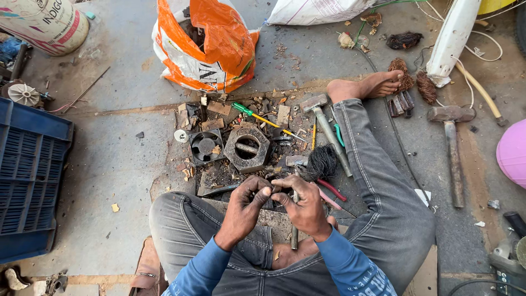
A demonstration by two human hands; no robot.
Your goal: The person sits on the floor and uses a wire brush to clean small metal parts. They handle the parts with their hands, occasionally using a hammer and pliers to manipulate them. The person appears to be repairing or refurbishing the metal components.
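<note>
I sit on the floor with legs folded. My left hand (246, 205) and my right hand (304, 205) meet over my lap, fingertips pinching a small dark metal part (272, 190) between them. A dark bundle of fine wire (322, 161) lies just beyond my right hand, next to red-handled pliers (331, 190). A small hammer (296, 164) stands under my right hand. Ahead sit a square black fan housing (206, 147) and a grey metal block with a round hole (246, 149).
A blue crate (30, 175) stands at left. An orange and white sack (208, 46) lies ahead. A green-handled screwdriver (257, 117), a hammer (329, 131), a sledgehammer (452, 148), copper wire coils (416, 82) and a white pipe (455, 35) lie around. Scrap bits litter the floor.
</note>
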